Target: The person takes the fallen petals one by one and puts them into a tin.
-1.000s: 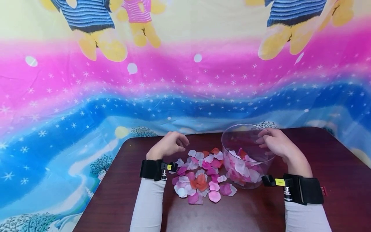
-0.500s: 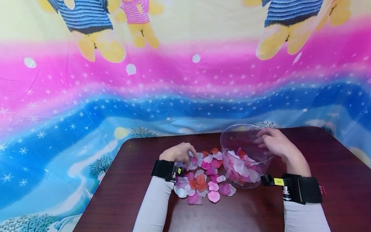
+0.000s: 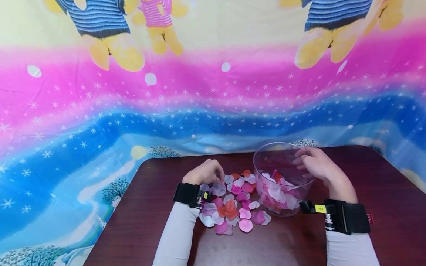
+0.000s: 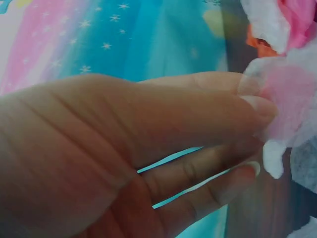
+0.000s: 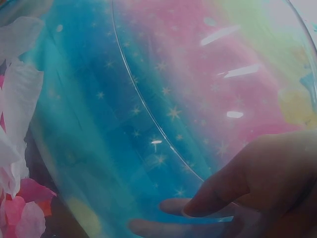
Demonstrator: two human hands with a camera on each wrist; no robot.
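The petals point(image 3: 233, 201) lie in a loose heap on the table point(image 3: 139, 221), just left of the clear bowl point(image 3: 283, 177), which already has a layer of them in the bottom. Our left hand point(image 3: 206, 173) is down at the far left edge of the heap, and in the wrist view thumb and fingertips point(image 4: 260, 106) are closed on a pale pink petal point(image 4: 297, 94). It looks like a single one, though the shot is blurry enough that a second could be stuck behind it. Our right hand point(image 3: 316, 162) is curled over the bowl's far right rim, with the fingers point(image 5: 178, 206) wrapped against the wall.

To do this bit well, we'd say pinch light and lift straight up, since these things are flimsy and cling to their neighbours. Keep the right hand steadying the bowl so it doesn't skate on the smooth tabletop. Working from the heap's edge inward should help avoid scattering the rest.
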